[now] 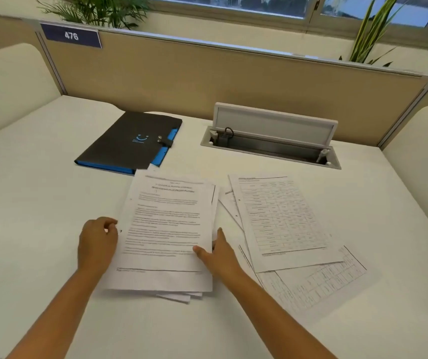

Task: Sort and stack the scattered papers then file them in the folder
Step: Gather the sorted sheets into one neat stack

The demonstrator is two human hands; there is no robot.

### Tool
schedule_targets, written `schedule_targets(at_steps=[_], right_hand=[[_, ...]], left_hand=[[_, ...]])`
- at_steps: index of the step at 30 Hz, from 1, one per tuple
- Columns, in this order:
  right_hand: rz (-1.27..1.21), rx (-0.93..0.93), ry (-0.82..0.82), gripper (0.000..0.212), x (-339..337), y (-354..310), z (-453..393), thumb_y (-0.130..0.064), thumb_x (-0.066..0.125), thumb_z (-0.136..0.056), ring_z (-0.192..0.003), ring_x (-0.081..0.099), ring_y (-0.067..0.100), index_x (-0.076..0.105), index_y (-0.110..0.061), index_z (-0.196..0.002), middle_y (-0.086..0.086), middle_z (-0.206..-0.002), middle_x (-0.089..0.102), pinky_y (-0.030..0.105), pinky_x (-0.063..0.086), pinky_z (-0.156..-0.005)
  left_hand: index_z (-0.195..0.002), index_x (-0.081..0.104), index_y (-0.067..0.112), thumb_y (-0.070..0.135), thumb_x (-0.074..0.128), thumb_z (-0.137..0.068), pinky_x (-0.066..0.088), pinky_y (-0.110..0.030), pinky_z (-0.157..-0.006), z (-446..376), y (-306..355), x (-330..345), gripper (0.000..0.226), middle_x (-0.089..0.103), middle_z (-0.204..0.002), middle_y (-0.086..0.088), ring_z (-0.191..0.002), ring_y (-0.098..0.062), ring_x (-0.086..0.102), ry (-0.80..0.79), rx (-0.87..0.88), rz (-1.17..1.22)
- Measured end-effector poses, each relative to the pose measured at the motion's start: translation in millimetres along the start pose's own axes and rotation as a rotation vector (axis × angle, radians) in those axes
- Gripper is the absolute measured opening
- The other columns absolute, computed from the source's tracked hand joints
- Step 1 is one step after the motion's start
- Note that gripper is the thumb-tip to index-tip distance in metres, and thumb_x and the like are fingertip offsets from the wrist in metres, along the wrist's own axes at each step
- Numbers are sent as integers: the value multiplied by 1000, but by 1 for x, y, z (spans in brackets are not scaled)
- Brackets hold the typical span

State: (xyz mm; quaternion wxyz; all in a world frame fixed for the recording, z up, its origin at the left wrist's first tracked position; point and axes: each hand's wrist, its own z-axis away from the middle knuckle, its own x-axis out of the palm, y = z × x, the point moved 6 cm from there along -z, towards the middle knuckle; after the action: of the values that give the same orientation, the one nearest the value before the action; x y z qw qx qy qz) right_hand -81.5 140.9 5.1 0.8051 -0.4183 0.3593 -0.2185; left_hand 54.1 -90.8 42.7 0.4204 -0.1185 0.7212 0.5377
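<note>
Two hands flank paper stack (166, 229), left hand (97, 242) curled at edge, right hand (218, 251) pinching edge

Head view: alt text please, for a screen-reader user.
Two hands hold a stack of text pages on a white desk, left hand at its left edge, right hand at its right. Table-printed sheets lie loose to the right; a closed black folder sits behind.

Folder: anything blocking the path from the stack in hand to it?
Nothing visible does. The black folder with blue edging lies closed, strap fastened, just beyond the white text-page stack held by the left hand and right hand.
</note>
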Motion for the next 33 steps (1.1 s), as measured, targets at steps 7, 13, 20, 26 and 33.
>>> schedule_targets(at_steps=[7, 13, 20, 26, 33], right_hand=[[247, -46, 32, 60, 8, -4, -2, -37, 59, -86, -111, 52, 21, 35, -5, -130, 11, -128, 44, 24, 42, -85], [356, -66, 17, 53, 7, -6, -2, -41, 56, -86, -110, 51, 25, 40, -10, -126, 11, -126, 43, 26, 42, -85], [355, -107, 10, 48, 2, -4, -2, -40, 57, -85, -105, 53, 23, 44, -15, -123, 9, -121, 46, 30, 45, -88], [-80, -27, 98, 70, -27, -16, -9, -31, 47, -94, -125, 46, 22, 2, -16, -147, 5, -139, 45, 36, 38, -101], [-233, -414, 223, 21, -55, -79, 1, -22, 44, -95, -102, 59, 17, 46, -17, -116, 0, -113, 58, 28, 53, -85]], left_hand=[[-115, 57, -3, 28, 49, -92, 44, -46, -89, -11, -31, 7, 40, 61, -113, -26, -105, -43, 55, -131, -154, -120], [-78, 56, 3, 32, 56, -89, 43, -37, -73, -14, -28, 26, 31, 59, -85, -17, -80, -31, 56, -390, -335, 122], [-88, 65, 12, 26, 58, -88, 49, -28, -58, -3, -16, 21, 16, 70, -86, -6, -74, -20, 66, -471, -186, 375], [-99, 67, 25, 26, 54, -87, 57, -22, -60, 10, 10, 17, 18, 75, -95, 4, -84, -13, 71, -456, -92, 811], [-109, 62, 28, 39, 54, -81, 54, -14, -72, 1, 59, -6, 31, 71, -99, 15, -90, -1, 67, -237, 141, 886]])
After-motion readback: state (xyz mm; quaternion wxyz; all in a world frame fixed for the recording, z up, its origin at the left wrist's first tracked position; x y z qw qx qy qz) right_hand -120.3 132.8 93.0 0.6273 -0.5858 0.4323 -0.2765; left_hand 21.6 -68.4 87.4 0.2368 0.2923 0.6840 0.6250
